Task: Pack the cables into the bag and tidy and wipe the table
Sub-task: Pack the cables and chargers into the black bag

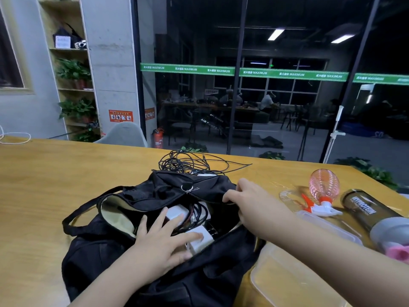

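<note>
The black bag lay open on the wooden table, filling the middle of the view down to 6 o'clock, its long axis running from about 7 o'clock to 1 o'clock and its mouth gaping upward. The left hand reached into that mouth with fingers straight and spread, pressing on a white charger and on another white charger beside dark cords already inside. The right hand pinched the far rim of the bag at 1 o'clock, fingers curled over the fabric and holding it up. A loose bundle of black cables lay on the table at 12 o'clock, just beyond the bag and close to the table's far edge, one loop trailing toward 2 o'clock. From 9 to 11 o'clock the tabletop showed bare wood out to its far edge. At 3 o'clock stood more crowding: a pink spray bottle on its side, a dark bottle lying beside it, and clear plastic containers touching the bag's right side.
</note>
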Demonstrator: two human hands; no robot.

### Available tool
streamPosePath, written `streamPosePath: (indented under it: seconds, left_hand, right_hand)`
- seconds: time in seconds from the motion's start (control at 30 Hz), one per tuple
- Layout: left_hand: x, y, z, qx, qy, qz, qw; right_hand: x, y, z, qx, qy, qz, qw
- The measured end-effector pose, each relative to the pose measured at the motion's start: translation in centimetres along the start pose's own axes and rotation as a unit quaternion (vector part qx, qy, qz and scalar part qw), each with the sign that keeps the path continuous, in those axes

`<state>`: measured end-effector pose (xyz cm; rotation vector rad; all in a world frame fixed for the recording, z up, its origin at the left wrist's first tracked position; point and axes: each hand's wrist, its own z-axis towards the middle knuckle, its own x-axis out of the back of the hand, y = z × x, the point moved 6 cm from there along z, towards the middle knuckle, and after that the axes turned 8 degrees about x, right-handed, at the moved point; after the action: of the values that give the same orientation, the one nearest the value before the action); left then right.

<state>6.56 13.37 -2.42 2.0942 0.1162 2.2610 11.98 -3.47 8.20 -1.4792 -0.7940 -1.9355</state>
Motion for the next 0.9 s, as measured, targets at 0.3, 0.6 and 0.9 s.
streamPosePath:
  seconds: [0.3,0.6,0.9]
  left_hand:
    - [0.8,0.8,0.1,0.040,-0.031,-0.061,0.997]
    - [1.5,0.5,0.8,0.044,0.096,0.039,0.994]
    - [5.4,1.1,5.8,0.061,0.153,-0.049,0.985]
  right_hand:
    - [-3.5,-2.3,-1.1,0.129,-0.181,0.005,0.975]
    - [-5.6,-1.2,-0.1,0.088,-0.234,-0.005,0.968]
    - [-2.7,-1.2,2.2,0.115,-0.100,0.031,0.988]
